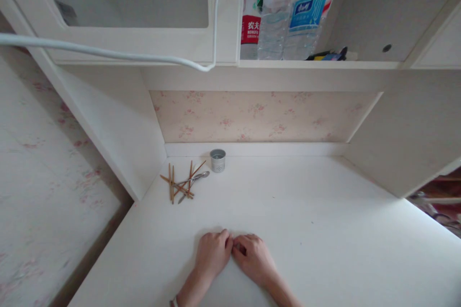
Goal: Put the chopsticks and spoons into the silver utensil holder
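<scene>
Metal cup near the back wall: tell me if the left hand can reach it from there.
Probably yes: only tabletop shows between the left hand and the metal cup, and the utensil pile lies to the cup's left.

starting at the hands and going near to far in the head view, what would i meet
Left hand and right hand, about level → jumbled wooden sticks → white back ledge → flowered wallpaper. Left out: metal cup, overlapping the sticks in depth.

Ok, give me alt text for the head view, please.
The left hand and right hand rest curled, close together, on a white desk. Beyond them, chopsticks and metal cutlery lie in a loose pile, left of an upright grey perforated cup.
</scene>
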The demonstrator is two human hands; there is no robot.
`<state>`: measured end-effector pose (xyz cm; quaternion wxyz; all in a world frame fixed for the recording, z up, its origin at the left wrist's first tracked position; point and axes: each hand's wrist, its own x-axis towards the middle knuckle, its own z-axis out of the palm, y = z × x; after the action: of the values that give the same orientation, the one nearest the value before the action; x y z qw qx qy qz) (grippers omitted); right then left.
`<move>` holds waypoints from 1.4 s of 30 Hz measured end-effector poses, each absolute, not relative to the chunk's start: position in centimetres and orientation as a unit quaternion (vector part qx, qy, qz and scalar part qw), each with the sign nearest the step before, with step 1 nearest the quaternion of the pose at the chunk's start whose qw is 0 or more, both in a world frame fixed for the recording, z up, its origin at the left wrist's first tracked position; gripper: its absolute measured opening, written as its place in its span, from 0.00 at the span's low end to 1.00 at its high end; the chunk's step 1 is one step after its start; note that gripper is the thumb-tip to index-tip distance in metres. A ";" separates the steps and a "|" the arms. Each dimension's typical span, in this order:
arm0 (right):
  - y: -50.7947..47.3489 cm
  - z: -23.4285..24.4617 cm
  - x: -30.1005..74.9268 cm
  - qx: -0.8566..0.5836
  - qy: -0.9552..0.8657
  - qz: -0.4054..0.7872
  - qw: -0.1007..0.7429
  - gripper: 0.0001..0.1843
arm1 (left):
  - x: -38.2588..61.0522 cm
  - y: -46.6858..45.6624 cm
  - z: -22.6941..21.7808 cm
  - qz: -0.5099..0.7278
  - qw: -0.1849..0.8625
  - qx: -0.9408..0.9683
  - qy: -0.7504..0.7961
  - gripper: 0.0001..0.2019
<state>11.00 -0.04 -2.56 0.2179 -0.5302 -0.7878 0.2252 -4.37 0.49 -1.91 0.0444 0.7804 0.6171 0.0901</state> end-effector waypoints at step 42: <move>-1.0 -1.9 11.0 -0.533 -0.800 0.194 0.197 0.15 | -4.8 -0.1 -1.1 0.100 0.096 0.792 0.594 0.14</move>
<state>10.99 -1.03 -1.92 0.1970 -0.5326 -0.8000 0.1939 -4.79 -0.06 -1.11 0.0957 0.7923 0.5942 0.1001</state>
